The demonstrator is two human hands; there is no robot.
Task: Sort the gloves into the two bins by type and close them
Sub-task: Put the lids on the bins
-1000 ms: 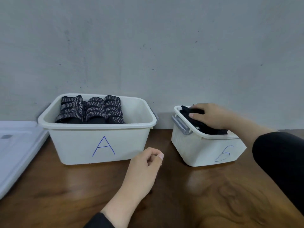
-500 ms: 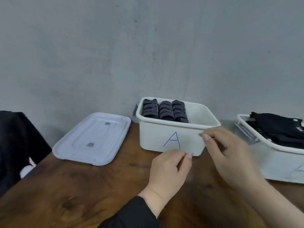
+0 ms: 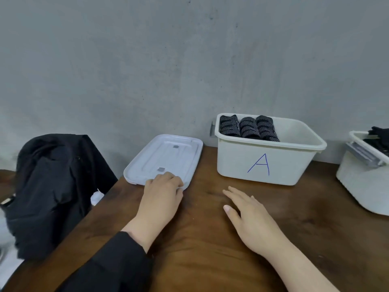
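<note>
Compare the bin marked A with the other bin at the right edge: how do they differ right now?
The bin marked A is wholly in view; the other bin is cut off by the frame edge. The bin marked A holds three dotted rolled gloves standing in a row, while the other bin holds plain black gloves heaped above its rim. A grey latch shows on the other bin's near end. Both are white, lidless, and on the wooden table.

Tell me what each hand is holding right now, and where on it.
The left hand grips the white lid at its near edge, fingers curled on top. The right hand holds nothing.
</note>
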